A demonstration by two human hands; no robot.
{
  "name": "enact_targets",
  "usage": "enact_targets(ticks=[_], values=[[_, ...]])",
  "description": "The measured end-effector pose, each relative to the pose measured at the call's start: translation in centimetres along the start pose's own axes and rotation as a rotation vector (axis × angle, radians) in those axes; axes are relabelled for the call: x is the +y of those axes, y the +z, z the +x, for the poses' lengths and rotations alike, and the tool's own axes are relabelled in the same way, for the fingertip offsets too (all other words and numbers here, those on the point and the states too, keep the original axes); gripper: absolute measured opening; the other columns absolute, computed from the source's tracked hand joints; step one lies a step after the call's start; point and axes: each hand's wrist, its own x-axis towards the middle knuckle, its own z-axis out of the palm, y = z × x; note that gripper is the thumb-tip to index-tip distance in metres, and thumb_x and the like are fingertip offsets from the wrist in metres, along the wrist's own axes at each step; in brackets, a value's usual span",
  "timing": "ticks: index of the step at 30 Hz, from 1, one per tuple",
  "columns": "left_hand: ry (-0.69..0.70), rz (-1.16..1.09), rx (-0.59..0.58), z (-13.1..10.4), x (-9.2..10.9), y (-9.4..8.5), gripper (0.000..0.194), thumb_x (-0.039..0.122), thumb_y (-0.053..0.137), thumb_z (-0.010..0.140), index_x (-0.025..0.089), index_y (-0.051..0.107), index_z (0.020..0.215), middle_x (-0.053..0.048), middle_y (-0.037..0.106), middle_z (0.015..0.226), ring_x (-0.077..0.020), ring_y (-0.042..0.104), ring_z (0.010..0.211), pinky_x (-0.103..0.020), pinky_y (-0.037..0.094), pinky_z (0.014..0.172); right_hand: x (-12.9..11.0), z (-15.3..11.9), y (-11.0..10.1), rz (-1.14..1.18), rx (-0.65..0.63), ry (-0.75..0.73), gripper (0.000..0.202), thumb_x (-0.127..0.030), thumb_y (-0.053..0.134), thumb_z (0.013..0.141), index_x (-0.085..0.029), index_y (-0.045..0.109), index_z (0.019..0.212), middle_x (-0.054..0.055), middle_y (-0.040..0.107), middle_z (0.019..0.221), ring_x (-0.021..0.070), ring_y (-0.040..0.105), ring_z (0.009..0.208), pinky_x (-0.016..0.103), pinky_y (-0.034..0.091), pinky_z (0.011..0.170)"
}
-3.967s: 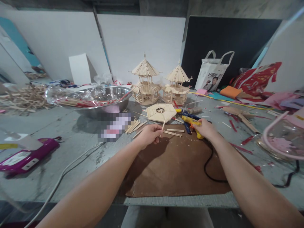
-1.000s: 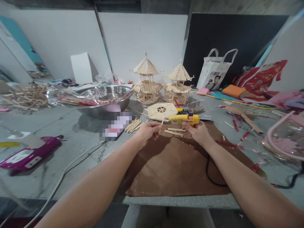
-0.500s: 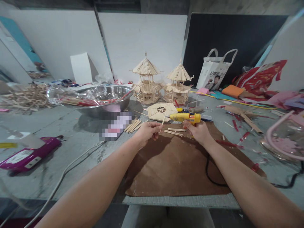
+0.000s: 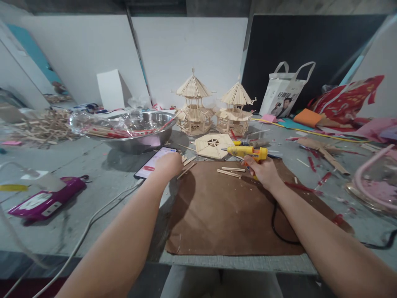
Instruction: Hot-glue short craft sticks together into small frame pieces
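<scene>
Looking down from the head view, we are seeing our right hand [image 4: 263, 170] with its grip wrapped closed around a yellow glue gun [image 4: 248, 152], a smooth plastic tool with an orange trigger; its nozzle is pointing left toward a flat hexagonal roof panel [image 4: 213, 145] made of pale wooden sticks. Our left hand [image 4: 169, 164] is resting at the left edge of the brown mat [image 4: 229, 211], knuckles up over the lower end of a phone [image 4: 154, 162] with a lit screen; we cannot tell whether its grip is closed or holding anything. Loose short sticks [image 4: 230, 171] are lying on the matte mat between our hands. Behind the panel, two stick pagoda models [image 4: 193, 108] are standing side by side on the grey, scuffed counter [image 4: 93, 165]. One round steel bowl [image 4: 139, 129], shiny and shallow, is holding crumpled clear plastic wrap and long red-and-pale sticks. A glossy magenta device [image 4: 43, 203] is lying at the left, and a white paper bag [image 4: 283, 93] is standing against the dark board.
</scene>
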Motion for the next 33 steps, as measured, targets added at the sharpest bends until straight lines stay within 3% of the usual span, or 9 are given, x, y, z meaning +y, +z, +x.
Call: enact_targets(ticks=[3,6,15,17,21,28,33], values=[[0.003,0.499,-0.093,-0.2,0.5,0.6,0.016,0.022,0.052,0.057,0.016,0.062,0.067,-0.013,0.060,0.081,-0.0258,0.053,0.082,-0.034,0.039,0.068,0.2,0.1,0.0,-0.017,-0.015,-0.005,0.036,-0.048,0.050,0.064,-0.013,0.056,0.059,-0.004,0.040,0.035,0.0070,0.036,0.032,0.020,0.027,0.033],[0.008,0.644,-0.193,-0.3,0.9,0.8,0.025,0.029,0.050,0.059,0.018,0.062,0.078,-0.013,0.060,0.088,-0.0268,0.053,0.084,-0.035,0.041,0.066,0.4,0.2,0.0,-0.024,-0.025,-0.010,0.035,-0.048,0.050,0.064,-0.013,0.057,0.058,-0.004,0.040,0.035,0.0070,0.036,0.032,0.020,0.028,0.033],[0.061,0.674,-0.246,-0.2,0.9,0.7,0.028,0.023,0.049,0.057,0.019,0.061,0.082,-0.012,0.060,0.092,-0.0262,0.054,0.083,-0.035,0.042,0.066,0.6,0.1,0.3,0.000,-0.031,-0.008,0.035,-0.048,0.051,0.063,-0.014,0.055,0.058,-0.004,0.039,0.036,0.0071,0.036,0.032,0.021,0.029,0.034],[0.103,0.664,-0.209,-0.1,0.9,0.7,0.026,0.023,0.046,0.060,0.018,0.061,0.081,-0.012,0.060,0.090,-0.0247,0.054,0.082,-0.033,0.041,0.066,0.4,0.0,0.3,0.019,-0.030,-0.001,0.035,-0.048,0.052,0.062,-0.014,0.055,0.059,-0.004,0.039,0.036,0.0071,0.036,0.032,0.021,0.029,0.034],[0.147,0.629,-0.024,0.3,0.6,0.9,0.027,0.024,0.039,0.067,0.018,0.061,0.079,-0.011,0.061,0.087,-0.0227,0.054,0.082,-0.030,0.041,0.066,0.2,0.0,0.3,0.032,-0.039,0.012,0.035,-0.049,0.052,0.061,-0.014,0.055,0.061,-0.004,0.041,0.038,0.0072,0.036,0.032,0.021,0.029,0.034],[0.126,0.605,-0.051,1.2,-0.4,2.0,0.025,0.026,0.040,0.068,0.015,0.061,0.080,-0.012,0.060,0.085,-0.0228,0.055,0.081,-0.030,0.041,0.065,1.3,0.2,0.4,-0.041,-0.008,-0.033,0.037,-0.051,0.050,0.062,-0.015,0.057,0.062,-0.001,0.051,0.043,0.0081,0.038,0.034,0.022,0.032,0.037],[0.140,0.645,-0.047,1.3,-0.3,2.4,0.026,0.022,0.041,0.068,0.013,0.060,0.083,-0.015,0.060,0.085,-0.0257,0.054,0.083,-0.034,0.042,0.066,0.9,0.0,0.4,-0.041,-0.017,-0.018,0.038,-0.051,0.050,0.061,-0.013,0.057,0.063,-0.002,0.049,0.042,0.0083,0.040,0.035,0.022,0.032,0.038]])
